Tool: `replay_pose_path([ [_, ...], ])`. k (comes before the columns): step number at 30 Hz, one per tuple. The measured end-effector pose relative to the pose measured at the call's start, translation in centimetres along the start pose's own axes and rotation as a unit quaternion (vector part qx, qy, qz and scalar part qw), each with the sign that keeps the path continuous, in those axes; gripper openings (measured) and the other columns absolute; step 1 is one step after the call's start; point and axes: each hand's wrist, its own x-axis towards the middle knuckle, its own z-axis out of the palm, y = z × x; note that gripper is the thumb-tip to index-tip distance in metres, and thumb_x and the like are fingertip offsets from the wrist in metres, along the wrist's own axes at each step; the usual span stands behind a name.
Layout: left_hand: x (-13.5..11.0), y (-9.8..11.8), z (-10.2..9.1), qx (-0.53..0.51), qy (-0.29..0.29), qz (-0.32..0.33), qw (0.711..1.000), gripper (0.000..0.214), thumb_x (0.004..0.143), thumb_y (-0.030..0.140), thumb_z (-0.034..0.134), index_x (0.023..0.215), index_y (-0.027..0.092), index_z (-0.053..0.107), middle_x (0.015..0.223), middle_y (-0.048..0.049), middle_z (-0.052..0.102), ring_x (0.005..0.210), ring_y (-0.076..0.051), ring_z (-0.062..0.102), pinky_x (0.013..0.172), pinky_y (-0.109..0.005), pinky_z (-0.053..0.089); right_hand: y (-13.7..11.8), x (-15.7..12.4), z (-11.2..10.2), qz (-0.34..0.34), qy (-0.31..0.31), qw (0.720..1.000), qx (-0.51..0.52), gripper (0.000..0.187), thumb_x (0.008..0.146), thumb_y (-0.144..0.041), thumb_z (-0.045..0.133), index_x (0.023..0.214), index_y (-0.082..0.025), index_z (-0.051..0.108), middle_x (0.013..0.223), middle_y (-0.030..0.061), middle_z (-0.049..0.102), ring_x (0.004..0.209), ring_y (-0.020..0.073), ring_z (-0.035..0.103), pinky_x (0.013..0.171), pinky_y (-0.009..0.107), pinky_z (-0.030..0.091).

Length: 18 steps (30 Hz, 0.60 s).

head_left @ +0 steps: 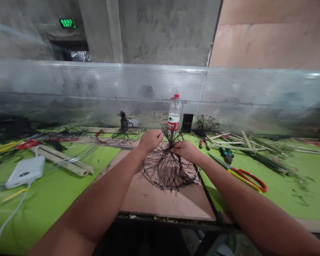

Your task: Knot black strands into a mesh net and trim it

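Green-topped workbench point(52, 209), contents from left to right:

- White power bank point(25, 171), its white cable running toward the near edge.
- Red-and-yellow-handled shears point(28, 144), blurred, at far left.
- Bundled bamboo strips point(61, 160), just beside the power bank.
- Small black netting clump point(124, 124), standing near the far edge.
- Left hand point(150, 140): fingers curled, pinching the gathered top strands.
- Black knotted netting point(168, 169): spread in a dome on a plywood board point(160, 202), its top drawn up between the hands.
- Right hand point(186, 151): pinching the same strands from the opposite side, close to the left hand.
- Plastic water bottle point(174, 113), red-capped, upright behind the hands, partly crossed in view by the strands.
- Black flat device point(187, 123), upright, just beside the bottle.
- Second black netting clump point(204, 125).
- Red-handled pliers point(204, 143).
- Green-handled cutters point(226, 154).
- Red-and-yellow-handled scissors point(246, 179).
- Loose bamboo sticks point(245, 144).

Perforated metal screen point(149, 89) runs behind everything, along the far edge.
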Motion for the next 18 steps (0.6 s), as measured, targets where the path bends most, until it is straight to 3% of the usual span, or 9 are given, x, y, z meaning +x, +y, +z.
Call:
replay_pose_path([
  [4,0.2,-0.4,0.9,-0.074,-0.005,-0.009,0.997,0.027,0.087,0.036,0.043,0.078,0.019,0.062,0.079,-0.0060,0.063,0.078,-0.020,0.056,0.070,-0.030,0.038,0.0,0.0,-0.1,0.029,0.010,0.999,0.045,0.036,0.072,-0.036,0.054,0.047,-0.019,0.036,0.048,-0.0058,0.027,0.049,0.0086,0.027,0.049,0.026,0.019],
  [6,0.3,-0.6,1.4,-0.094,0.007,-0.005,0.996,0.019,0.083,0.031,0.050,0.089,0.018,0.063,0.092,-0.0074,0.063,0.089,-0.022,0.056,0.080,-0.032,0.040,0.0,0.0,-0.1,0.045,0.019,0.997,0.064,0.036,0.072,-0.038,0.054,0.047,-0.019,0.036,0.048,-0.0060,0.026,0.049,0.0087,0.026,0.049,0.026,0.018],
  [9,0.5,-1.1,1.8,-0.095,0.055,-0.035,0.993,0.037,0.071,0.015,0.058,0.109,0.017,0.058,0.115,-0.0114,0.056,0.108,-0.025,0.050,0.093,-0.037,0.038,0.2,0.1,-0.1,0.073,0.041,0.993,0.085,0.034,0.071,-0.039,0.055,0.049,-0.019,0.038,0.047,-0.0063,0.025,0.048,0.0088,0.025,0.049,0.026,0.018],
  [11,0.7,-1.2,1.4,-0.106,0.107,-0.090,0.984,0.040,0.068,0.013,0.059,0.108,0.015,0.058,0.113,-0.0131,0.054,0.107,-0.026,0.049,0.093,-0.038,0.038,0.4,0.2,-0.1,0.091,0.056,0.990,0.087,0.034,0.071,-0.039,0.055,0.049,-0.019,0.038,0.047,-0.0064,0.025,0.047,0.0089,0.024,0.048,0.026,0.017],
  [13,0.7,-1.1,0.4,-0.170,0.128,-0.139,0.967,0.026,0.073,0.024,0.059,0.097,0.014,0.059,0.095,-0.0108,0.058,0.089,-0.022,0.054,0.082,-0.036,0.043,0.5,0.2,-0.1,0.097,0.061,0.990,0.088,0.033,0.070,-0.038,0.055,0.049,-0.019,0.038,0.047,-0.0063,0.025,0.047,0.0090,0.023,0.048,0.026,0.016],
  [14,0.6,-0.8,-0.1,-0.227,0.096,-0.148,0.958,0.023,0.077,0.032,0.057,0.090,0.014,0.060,0.085,-0.0086,0.059,0.076,-0.019,0.054,0.073,-0.033,0.044,0.5,0.2,0.0,0.095,0.059,0.990,0.091,0.033,0.070,-0.038,0.055,0.050,-0.019,0.038,0.047,-0.0062,0.025,0.047,0.0089,0.023,0.047,0.026,0.016],
  [15,0.5,-0.5,-0.7,-0.294,0.026,-0.141,0.945,0.028,0.080,0.041,0.053,0.085,0.014,0.060,0.077,-0.0066,0.058,0.064,-0.016,0.052,0.063,-0.030,0.043,0.5,0.2,0.1,0.093,0.058,0.989,0.095,0.032,0.070,-0.037,0.055,0.050,-0.019,0.038,0.048,-0.0062,0.026,0.047,0.0089,0.024,0.047,0.026,0.016],
  [18,-0.2,1.0,-1.3,-0.430,-0.275,-0.075,0.857,0.044,0.079,0.056,0.050,0.074,0.014,0.062,0.061,-0.0038,0.057,0.044,-0.011,0.041,0.046,-0.026,0.033,0.5,0.2,0.3,0.090,0.070,0.987,0.114,0.031,0.070,-0.036,0.055,0.051,-0.019,0.036,0.049,-0.0061,0.026,0.048,0.0086,0.024,0.047,0.026,0.016],
])
